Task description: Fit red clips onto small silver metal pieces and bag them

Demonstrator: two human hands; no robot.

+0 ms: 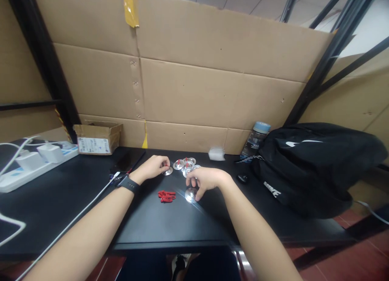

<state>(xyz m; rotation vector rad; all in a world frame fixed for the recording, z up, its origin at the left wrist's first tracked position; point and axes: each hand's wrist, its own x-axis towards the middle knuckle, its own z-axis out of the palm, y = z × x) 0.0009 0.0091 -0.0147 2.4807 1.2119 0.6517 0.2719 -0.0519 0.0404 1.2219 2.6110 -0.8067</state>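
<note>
On the black table, my left hand [155, 166] touches a small silver disc [167, 171], its fingers curled together at the disc's left edge. My right hand [202, 179] reaches down to another shiny disc [190, 195] nearer the front, thumb on its right edge and fingers bent over its far side. Between and beyond the hands lies a cluster of silver discs with red pieces on them [179, 164]. A small heap of red loops [167, 196] rests left of the front disc. Whether either disc is lifted is not clear.
A black backpack [316, 167], a bottle with a blue cap [255, 139] and a black mouse [242, 178] are on the right. A clear plastic packet [216, 153] lies at the back. Leftward are an open cardboard box [97, 140], a power strip [39, 167] and white cables.
</note>
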